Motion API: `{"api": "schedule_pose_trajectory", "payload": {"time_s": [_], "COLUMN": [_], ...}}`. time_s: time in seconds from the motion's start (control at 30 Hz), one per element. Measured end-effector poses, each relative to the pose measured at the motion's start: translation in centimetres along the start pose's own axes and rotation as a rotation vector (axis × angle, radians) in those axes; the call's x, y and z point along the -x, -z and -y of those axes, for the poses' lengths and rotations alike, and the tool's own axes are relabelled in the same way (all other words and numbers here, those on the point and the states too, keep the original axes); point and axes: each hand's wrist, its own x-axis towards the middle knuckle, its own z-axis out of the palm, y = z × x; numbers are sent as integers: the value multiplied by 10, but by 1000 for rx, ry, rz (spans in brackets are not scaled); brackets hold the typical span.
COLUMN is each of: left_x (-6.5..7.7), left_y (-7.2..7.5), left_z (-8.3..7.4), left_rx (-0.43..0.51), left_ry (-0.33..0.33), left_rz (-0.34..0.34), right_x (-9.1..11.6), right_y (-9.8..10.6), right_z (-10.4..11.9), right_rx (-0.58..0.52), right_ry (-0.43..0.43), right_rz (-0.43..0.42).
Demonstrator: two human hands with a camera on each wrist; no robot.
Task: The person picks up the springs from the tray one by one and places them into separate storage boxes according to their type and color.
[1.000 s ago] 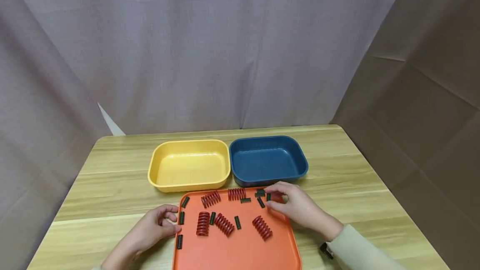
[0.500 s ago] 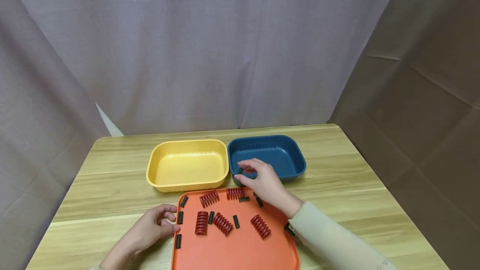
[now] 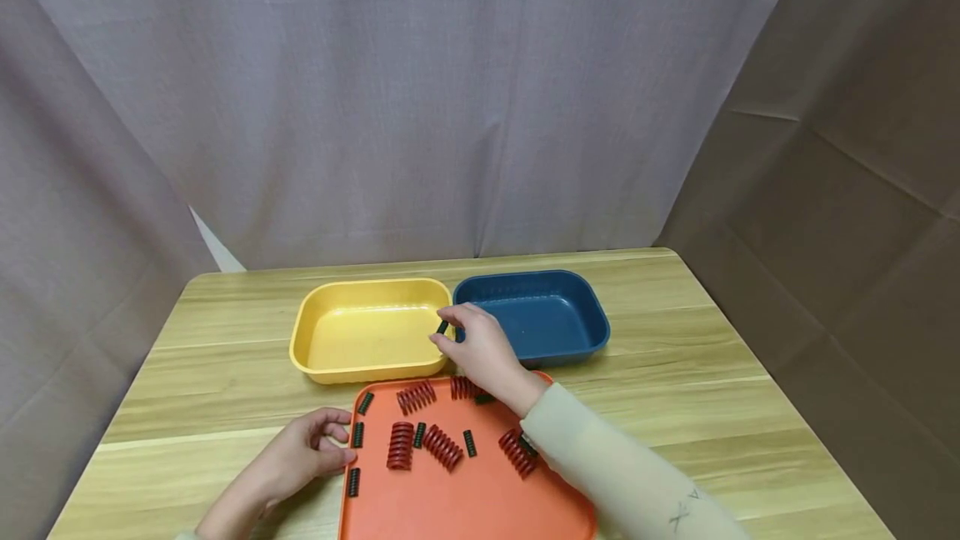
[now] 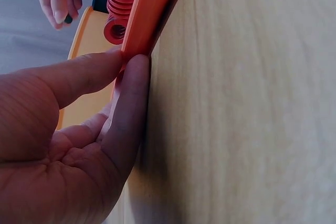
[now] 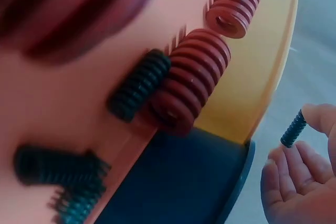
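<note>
In the head view my right hand (image 3: 486, 357) pinches a small dark green coil spring (image 3: 442, 327) between thumb and fingertip. It hovers over the inner right edge of the yellow bin (image 3: 360, 348), beside the blue bin (image 3: 551, 327). The right wrist view shows the same small spring (image 5: 293, 129) held by its ends. My left hand (image 3: 303, 455) grips the left rim of the orange tray (image 3: 465, 507), thumb above and a finger below in the left wrist view. On the tray lie several large red springs (image 3: 400, 446) and several small dark springs (image 3: 469, 442).
Both bins stand side by side behind the tray on a wood-grain table (image 3: 187, 373). A grey curtain (image 3: 360, 107) hangs behind the table, and a brown cloth (image 3: 840, 215) drapes on the right. My right forearm covers part of the tray's right side.
My right hand has moved from the tray's back right corner, leftward and away past the blue bin's edge, carrying a small dark spring. My left hand stays on the tray rim.
</note>
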Motion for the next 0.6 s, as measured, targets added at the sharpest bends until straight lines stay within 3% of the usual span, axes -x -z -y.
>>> {"api": "schedule_pose_trajectory", "payload": {"time_s": [0.23, 0.6], "left_x": [0, 0], "left_y": [0, 0], "left_z": [-4, -2], "left_rx": [6, 48], "left_ry": [5, -3], "left_rz": [-2, 14], "right_x": [-8, -12], "right_y": [-10, -11], "right_z": [3, 5], "right_rx": [91, 120], "right_ry": [24, 20], "right_rz": [-1, 33]}}
